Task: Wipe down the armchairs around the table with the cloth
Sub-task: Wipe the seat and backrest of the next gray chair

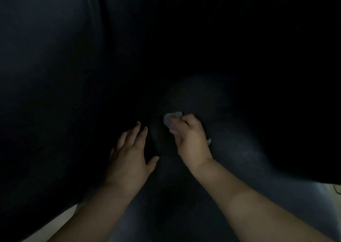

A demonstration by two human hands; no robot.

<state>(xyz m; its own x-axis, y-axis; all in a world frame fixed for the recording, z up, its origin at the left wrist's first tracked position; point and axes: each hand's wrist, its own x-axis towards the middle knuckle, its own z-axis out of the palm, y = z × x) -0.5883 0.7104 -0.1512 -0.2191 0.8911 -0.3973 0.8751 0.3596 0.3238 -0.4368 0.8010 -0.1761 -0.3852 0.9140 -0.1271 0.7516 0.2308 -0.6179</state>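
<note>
head view | right hand [190, 140], centre of frame, fingers curled round a pale cloth [171, 120] bunched against the dark armchair [239, 145] upholstery | left hand [131, 153], just left of it, fingers straight and spread, flat on the armchair, holding nothing | pale floor [60, 221] strip at lower left

- The armchair [239, 149] was dark, almost black, and filled nearly the whole view in dim light; its rounded, padded surface bulged up near the middle, with a deep shadowed fold to the left of that bulge.
- The cloth [171, 120] was small, pale and crumpled, bunched in the right hand [190, 138] and pressed against the bulge of the armchair, only its upper edge showing past the fingers.
</note>
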